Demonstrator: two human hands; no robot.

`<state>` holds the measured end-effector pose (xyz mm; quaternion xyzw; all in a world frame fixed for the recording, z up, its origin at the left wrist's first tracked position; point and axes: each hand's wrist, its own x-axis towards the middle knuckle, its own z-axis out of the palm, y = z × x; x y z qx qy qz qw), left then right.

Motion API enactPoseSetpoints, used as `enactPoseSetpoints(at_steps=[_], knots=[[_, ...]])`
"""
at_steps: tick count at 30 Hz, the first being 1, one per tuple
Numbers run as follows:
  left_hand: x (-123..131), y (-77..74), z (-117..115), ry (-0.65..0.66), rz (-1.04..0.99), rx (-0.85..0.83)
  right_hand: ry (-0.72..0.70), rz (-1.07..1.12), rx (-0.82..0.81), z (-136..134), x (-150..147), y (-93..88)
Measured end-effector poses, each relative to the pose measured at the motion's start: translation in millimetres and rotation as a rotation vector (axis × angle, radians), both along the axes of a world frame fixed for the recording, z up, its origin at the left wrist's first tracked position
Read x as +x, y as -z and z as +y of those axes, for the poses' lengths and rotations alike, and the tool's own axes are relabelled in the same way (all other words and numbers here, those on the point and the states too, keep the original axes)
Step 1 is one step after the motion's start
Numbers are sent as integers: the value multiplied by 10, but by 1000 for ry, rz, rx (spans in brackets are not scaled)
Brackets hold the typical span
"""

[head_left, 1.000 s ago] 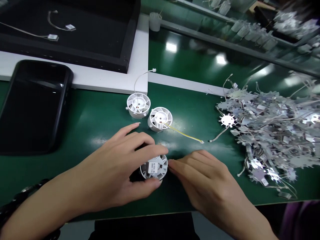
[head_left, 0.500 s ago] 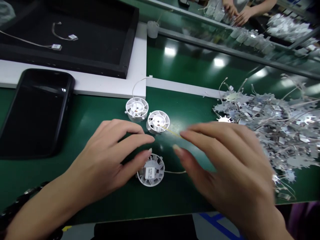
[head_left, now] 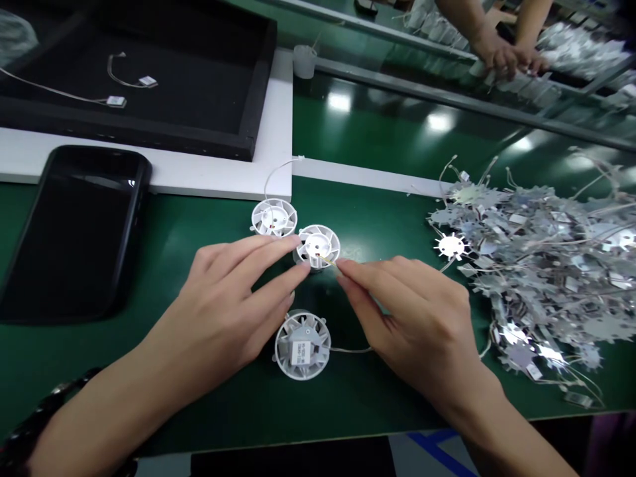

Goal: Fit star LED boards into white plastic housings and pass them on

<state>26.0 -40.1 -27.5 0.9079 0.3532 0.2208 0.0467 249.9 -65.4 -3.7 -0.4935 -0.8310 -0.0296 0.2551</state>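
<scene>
Three round white plastic vaned housings lie on the green mat. My left hand point(head_left: 223, 311) has its fingertips against the left side of the middle housing point(head_left: 318, 246). My right hand point(head_left: 412, 324) pinches a thin yellow wire point(head_left: 330, 261) where it leaves that housing, and the fingers hide most of the wire. Below both hands, the lower housing point(head_left: 302, 344) shows a white label and trails a thin wire to the right. The upper housing point(head_left: 273, 218) stands untouched, its white wire point(head_left: 278, 173) curling up onto a white board point(head_left: 199, 173).
A heap of star-shaped metal LED boards with wires point(head_left: 536, 265) lies to the right. A black phone point(head_left: 74, 232) is on the left. Behind it, a black tray point(head_left: 139, 112) holds wired parts. A co-worker's hands point(head_left: 504, 59) work beyond a divider point(head_left: 447, 93).
Both my hands have moved up from the lower housing to the middle one. My right hand has picked up the yellow wire from the mat. The co-worker's hands have come into view.
</scene>
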Motion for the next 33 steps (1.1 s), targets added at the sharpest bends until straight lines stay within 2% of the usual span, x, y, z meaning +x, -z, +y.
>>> enactPoseSetpoints(at_steps=[3, 6, 11, 17, 20, 27, 31, 33], knots=[[-2, -7, -2, 34, 52, 11, 50, -9, -15, 23, 53, 36], [-6, -19, -11, 124, 60, 7, 74, -18, -59, 33, 103, 82], [-22, -73, -56, 272, -65, -61, -6, -4, -118, 13, 109, 105], [-16, -48, -5, 125, -82, 8, -74, 116, -223, -4, 77, 65], [1, 4, 43, 125, -39, 69, -79, 176, -278, -14, 51, 48], [25, -26, -9, 35, 24, 148, 32, 332, -536, -40, 14, 19], [27, -38, -47, 12, 13, 139, 109, 328, -673, 4, 28, 29], [11, -23, -33, 28, 0, 146, 127, 292, -689, 26, 24, 40]])
